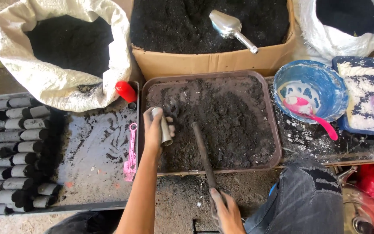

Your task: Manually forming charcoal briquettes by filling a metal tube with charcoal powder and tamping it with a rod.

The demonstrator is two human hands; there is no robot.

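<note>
The left hand (156, 130) has its fingers wrapped round a small grey tube (165, 128), standing over the black dirt in the brown tray (277, 143). The right hand (224, 210) grips a dark stick (202, 151). It looks like filling time; next, the stick must meet the tube's mouth.

A low, dirt-covered tabletop (317, 145) carries most of the things. At its middle lies a brown tray (277, 143) of dark soil. Touching its left side is a flat dark tray (96, 156) with a pink spoon (130, 152), a red cap (125, 91) and, at far left, rows of grey tubes (14, 147). Right of the brown tray stands a blue bowl (325, 82), and just beside it a blue tray (347, 123) of white powder. Farther back stand a white sack (53, 82) at left, a cardboard box (213, 63) of soil in the middle and another sack (330, 39) at right.
</note>
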